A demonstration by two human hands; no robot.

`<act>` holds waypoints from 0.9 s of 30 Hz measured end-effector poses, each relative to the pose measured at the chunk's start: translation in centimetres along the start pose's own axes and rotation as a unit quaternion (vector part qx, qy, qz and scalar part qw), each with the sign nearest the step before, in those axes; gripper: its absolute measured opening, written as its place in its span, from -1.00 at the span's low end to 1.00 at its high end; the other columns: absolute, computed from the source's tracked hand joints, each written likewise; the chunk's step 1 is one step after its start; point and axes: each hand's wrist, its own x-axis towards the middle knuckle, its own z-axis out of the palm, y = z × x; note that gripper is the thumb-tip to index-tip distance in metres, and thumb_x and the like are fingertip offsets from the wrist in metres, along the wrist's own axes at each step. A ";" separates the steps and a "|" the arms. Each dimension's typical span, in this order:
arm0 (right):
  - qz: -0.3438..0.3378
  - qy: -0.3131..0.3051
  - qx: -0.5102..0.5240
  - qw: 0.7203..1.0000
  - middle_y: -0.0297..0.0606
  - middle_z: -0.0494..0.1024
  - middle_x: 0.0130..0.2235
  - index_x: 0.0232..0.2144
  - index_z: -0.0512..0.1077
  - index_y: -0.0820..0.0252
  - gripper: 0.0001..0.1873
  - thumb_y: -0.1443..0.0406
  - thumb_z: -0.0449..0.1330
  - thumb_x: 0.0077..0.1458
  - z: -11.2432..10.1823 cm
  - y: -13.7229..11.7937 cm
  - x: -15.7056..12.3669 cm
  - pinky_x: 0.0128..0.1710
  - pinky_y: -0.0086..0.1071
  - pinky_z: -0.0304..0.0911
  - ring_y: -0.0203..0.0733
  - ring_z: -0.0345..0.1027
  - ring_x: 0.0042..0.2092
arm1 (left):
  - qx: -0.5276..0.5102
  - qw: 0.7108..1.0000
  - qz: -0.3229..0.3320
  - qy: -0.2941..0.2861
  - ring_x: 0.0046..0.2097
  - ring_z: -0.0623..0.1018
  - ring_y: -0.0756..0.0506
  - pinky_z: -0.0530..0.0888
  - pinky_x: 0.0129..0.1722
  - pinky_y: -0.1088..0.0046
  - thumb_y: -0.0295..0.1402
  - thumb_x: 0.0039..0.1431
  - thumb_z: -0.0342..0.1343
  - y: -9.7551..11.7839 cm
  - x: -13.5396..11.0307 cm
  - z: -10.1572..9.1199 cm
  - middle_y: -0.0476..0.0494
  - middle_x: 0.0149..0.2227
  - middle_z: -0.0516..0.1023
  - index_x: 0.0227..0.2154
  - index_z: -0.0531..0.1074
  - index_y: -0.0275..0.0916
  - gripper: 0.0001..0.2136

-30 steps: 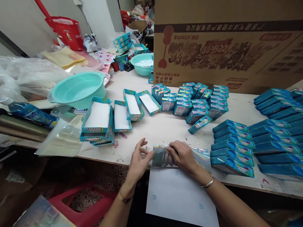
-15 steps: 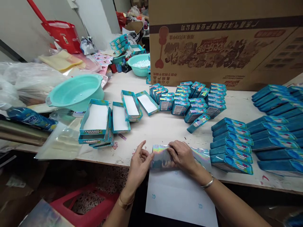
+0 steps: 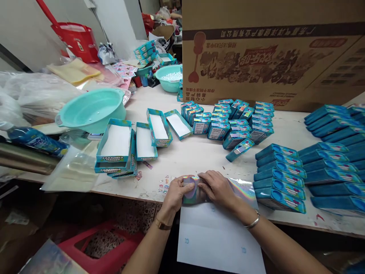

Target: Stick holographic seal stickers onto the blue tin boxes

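At the table's near edge, both hands are on a small box wrapped in shiny holographic film (image 3: 191, 190). My left hand (image 3: 176, 194) grips the box's left end, with the thumb over the top. My right hand (image 3: 216, 187) presses down on the film from the right, fingers curled. More holographic film (image 3: 242, 188) trails to the right, out from under that hand. A white sheet (image 3: 216, 236) hangs over the table edge below the hands.
Teal wrapped boxes (image 3: 281, 182) lie in rows at right, and small teal packs (image 3: 230, 121) are stacked at centre. Open teal trays (image 3: 115, 146) sit at left by a teal basin (image 3: 91, 108). A large cardboard carton (image 3: 270, 53) stands behind. A red stool (image 3: 105, 247) is below the table.
My left hand has moved in from beside the box and closed on its left end. The right hand stays on top.
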 end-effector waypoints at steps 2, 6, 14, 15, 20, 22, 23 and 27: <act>0.030 -0.008 0.047 0.998 -0.19 0.53 -0.25 -0.10 0.43 0.14 -0.83 0.29 0.08 0.32 -0.2 -0.2 0.4 -0.26 -0.27 0.27 -0.12 0.39 -0.23 | 0.029 0.999 0.035 0.001 -0.36 0.59 -0.08 0.49 -0.25 0.41 -0.21 -0.27 0.49 -0.2 0.4 0.2 -0.12 -0.42 0.65 -0.28 0.59 -0.33 -0.56; 0.061 0.027 0.102 0.993 -0.23 0.54 -0.28 -0.19 0.45 0.11 -0.87 0.36 0.10 0.28 0.1 -0.6 0.8 -0.25 -0.28 0.34 -0.14 0.41 -0.23 | 0.079 0.994 0.079 0.016 -0.28 0.60 -0.12 0.50 -0.20 0.39 -0.21 -0.19 0.44 -0.3 0.9 0.5 -0.16 -0.34 0.67 -0.34 0.61 -0.30 -0.66; 0.010 0.125 0.035 0.991 -0.17 0.60 -0.22 -0.09 0.50 0.10 -0.78 0.37 0.10 0.29 1.1 -0.7 -0.7 -0.20 -0.24 0.40 -0.13 0.45 -0.21 | 0.082 0.994 0.076 -0.007 -0.24 0.58 -0.13 0.48 -0.16 0.37 -0.09 -0.09 0.37 -0.1 1.0 0.5 -0.15 -0.34 0.65 -0.35 0.61 -0.29 -0.64; 0.004 0.130 0.032 0.991 -0.16 0.60 -0.20 -0.10 0.50 0.11 -0.78 0.38 0.10 0.29 1.1 -0.7 -0.8 -0.20 -0.23 0.40 -0.13 0.45 -0.20 | 0.081 0.994 0.074 -0.007 -0.25 0.57 -0.12 0.48 -0.17 0.38 -0.08 -0.09 0.37 -0.1 1.0 0.5 -0.14 -0.35 0.65 -0.35 0.61 -0.29 -0.64; 0.037 0.120 0.055 0.991 -0.16 0.58 -0.21 -0.20 0.48 0.10 -0.84 0.38 0.10 0.28 0.8 -1.4 -0.3 -0.20 -0.22 0.40 -0.10 0.44 -0.17 | 0.094 0.993 0.068 -0.015 -0.30 0.55 -0.11 0.46 -0.22 0.40 -0.01 -0.07 0.34 0.4 0.8 0.6 -0.11 -0.39 0.62 -0.35 0.60 -0.29 -0.59; 0.063 0.106 0.070 0.990 -0.15 0.58 -0.19 -0.13 0.46 0.13 -0.84 0.35 0.11 0.28 0.8 -1.8 0.3 -0.18 -0.20 0.39 -0.08 0.44 -0.16 | 0.101 0.992 0.069 -0.033 -0.30 0.55 -0.11 0.45 -0.21 0.39 0.05 -0.01 0.29 0.6 0.7 0.6 -0.12 -0.39 0.62 -0.35 0.59 -0.30 -0.56; 0.068 0.097 0.071 0.990 -0.14 0.58 -0.18 -0.09 0.46 0.15 -0.82 0.34 0.12 0.28 0.9 -1.9 0.6 -0.17 -0.20 0.39 -0.07 0.43 -0.15 | 0.103 0.992 0.068 -0.040 -0.31 0.55 -0.11 0.45 -0.22 0.39 0.08 0.02 0.26 0.7 0.6 0.6 -0.12 -0.40 0.61 -0.37 0.59 -0.31 -0.54; 0.028 0.085 0.013 0.996 -0.15 0.60 -0.20 -0.10 0.52 0.15 -0.78 0.35 0.10 0.29 1.2 -2.0 1.1 -0.17 -0.22 0.35 -0.09 0.42 -0.17 | 0.091 0.992 0.069 -0.044 -0.41 0.49 -0.06 0.41 -0.34 0.45 0.15 0.06 0.19 0.4 0.7 0.4 -0.09 -0.49 0.56 -0.46 0.57 -0.32 -0.48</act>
